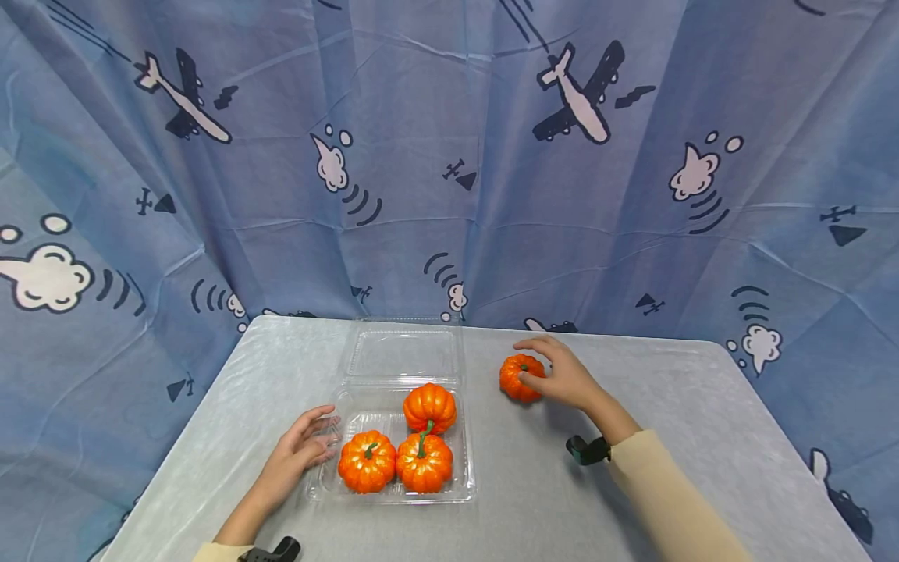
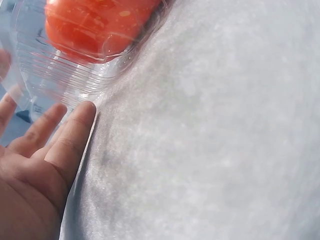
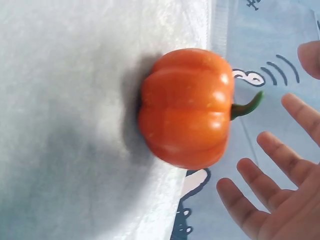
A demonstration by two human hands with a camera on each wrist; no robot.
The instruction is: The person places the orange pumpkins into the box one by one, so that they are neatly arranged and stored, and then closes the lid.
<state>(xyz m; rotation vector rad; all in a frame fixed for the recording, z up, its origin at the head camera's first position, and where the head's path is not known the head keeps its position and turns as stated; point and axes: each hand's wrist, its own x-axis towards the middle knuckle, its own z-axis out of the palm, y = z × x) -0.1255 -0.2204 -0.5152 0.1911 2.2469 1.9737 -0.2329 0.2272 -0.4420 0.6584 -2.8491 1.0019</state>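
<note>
Left hand is spread beside the clear container; right hand, also spread, might by uneven push roll the loose pumpkin over the counter's far edge.

An orange pumpkin sits upright beside the clear container; three pumpkins (seemingly touching) inside.

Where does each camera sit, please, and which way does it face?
Head: on the head, looking forward and down at a clear plastic box; left hand and right hand show.
Left wrist: on that wrist, facing the box's ribbed wall and pale tablecloth; left hand shows.
Right wrist: on that wrist, facing a round orange green-stemmed pumpkin; right hand shows.
Shared: head and right wrist both show this pumpkin.
</note>
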